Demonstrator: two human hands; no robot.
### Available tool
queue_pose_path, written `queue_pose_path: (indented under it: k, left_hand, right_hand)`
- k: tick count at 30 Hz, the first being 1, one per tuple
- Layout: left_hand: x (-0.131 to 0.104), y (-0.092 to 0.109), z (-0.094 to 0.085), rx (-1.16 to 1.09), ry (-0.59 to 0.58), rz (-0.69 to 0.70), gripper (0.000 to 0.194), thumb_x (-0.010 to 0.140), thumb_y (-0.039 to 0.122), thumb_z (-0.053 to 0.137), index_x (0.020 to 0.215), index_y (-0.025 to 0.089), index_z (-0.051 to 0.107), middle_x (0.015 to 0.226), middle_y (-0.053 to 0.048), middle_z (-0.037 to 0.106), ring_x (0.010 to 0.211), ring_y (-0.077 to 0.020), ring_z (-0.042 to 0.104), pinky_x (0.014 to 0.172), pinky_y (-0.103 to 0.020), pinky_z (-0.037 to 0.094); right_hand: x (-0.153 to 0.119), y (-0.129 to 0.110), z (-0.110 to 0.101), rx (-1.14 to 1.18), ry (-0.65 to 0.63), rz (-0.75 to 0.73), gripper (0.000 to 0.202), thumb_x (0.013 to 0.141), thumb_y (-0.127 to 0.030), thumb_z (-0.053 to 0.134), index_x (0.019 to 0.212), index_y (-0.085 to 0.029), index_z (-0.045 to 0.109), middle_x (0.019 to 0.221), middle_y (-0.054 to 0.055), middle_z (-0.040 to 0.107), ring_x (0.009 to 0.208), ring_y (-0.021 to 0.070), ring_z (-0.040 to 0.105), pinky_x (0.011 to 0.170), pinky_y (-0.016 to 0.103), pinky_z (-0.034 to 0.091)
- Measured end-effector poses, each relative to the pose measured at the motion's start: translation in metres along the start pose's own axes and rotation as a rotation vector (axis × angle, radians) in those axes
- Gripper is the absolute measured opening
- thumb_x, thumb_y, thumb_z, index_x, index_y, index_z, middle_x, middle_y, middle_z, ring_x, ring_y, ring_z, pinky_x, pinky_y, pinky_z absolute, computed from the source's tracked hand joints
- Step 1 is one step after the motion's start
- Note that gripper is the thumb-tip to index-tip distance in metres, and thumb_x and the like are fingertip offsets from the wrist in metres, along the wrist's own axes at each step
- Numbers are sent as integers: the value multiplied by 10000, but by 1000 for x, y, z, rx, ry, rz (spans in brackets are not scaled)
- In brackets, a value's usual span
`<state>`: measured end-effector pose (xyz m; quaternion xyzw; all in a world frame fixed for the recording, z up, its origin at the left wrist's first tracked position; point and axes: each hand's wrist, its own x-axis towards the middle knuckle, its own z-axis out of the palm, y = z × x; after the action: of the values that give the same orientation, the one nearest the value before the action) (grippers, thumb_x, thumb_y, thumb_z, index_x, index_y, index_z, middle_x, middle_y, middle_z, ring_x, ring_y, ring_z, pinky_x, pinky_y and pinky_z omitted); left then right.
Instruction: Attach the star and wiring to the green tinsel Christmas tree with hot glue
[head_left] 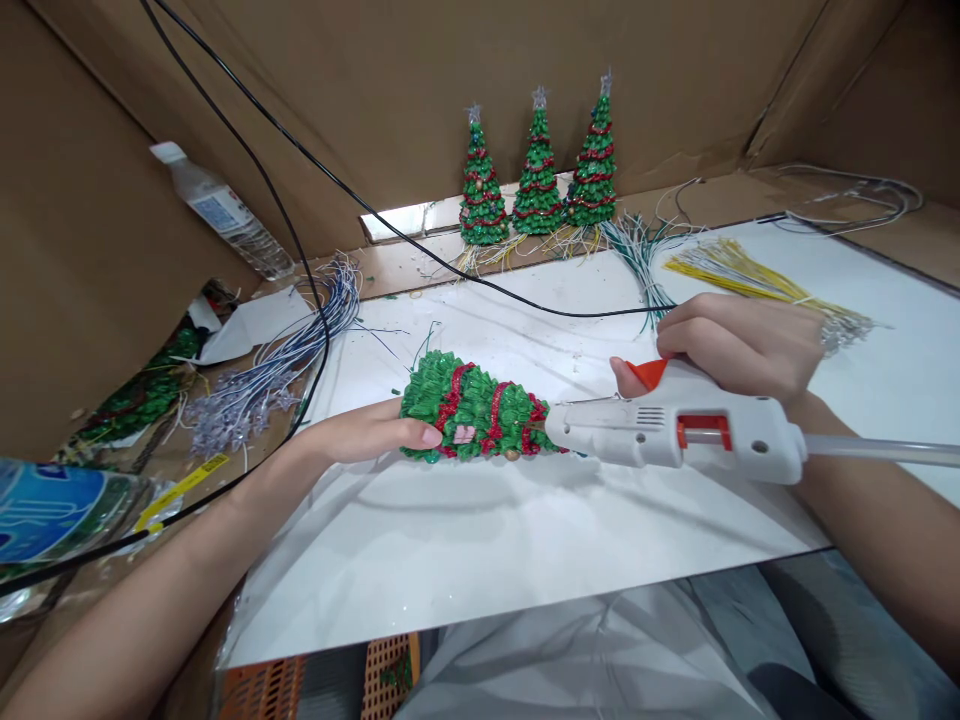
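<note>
My left hand [379,432] is closed around the wide base of a small green Christmas tree ornament [469,400], which lies on its side just above the white board [480,550]. Red garlands, a pink gift and a gold ball decorate it. In my right hand [742,340] is a white hot glue gun [660,430] with an orange trigger and a clear glue stick out of its back. Its nozzle end is at the narrow end of the tree, and the tip is hidden there. My right fingers wrap over the handle and trigger.
Three upright Christmas trees [538,180] with star tops stand at the back. Bundles of blue-white wires [322,320], green-white wires [637,255] and yellow wires [750,275] lie around the board. A black cable [420,255] crosses overhead. Plastic bottles [225,215] are at the left.
</note>
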<state>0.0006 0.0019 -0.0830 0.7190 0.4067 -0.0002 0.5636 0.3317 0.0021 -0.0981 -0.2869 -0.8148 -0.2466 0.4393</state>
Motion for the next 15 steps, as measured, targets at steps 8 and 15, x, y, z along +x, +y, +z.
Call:
queue_pose_path:
  k: [8,15]
  left_hand:
    - [1,-1,0,22,5,18,462,760,459,506,1088,154,620,943,-48,651,928,-218,543,796,-264,467]
    - [1,-1,0,70,16,42,473,782,488,491,1092,154,620,930,-51,660,910,-222,558,820,-279,471]
  right_hand:
    - [1,-3,-1,28,-4,22,298,795,-428,610,670,-207,454,592,-14,513,504,95,450,460,238,315]
    - [4,-1,-5,-39,53,-124,208,796,-249,612,672,-195,453,554,6,544,475,103,464,406,236,288]
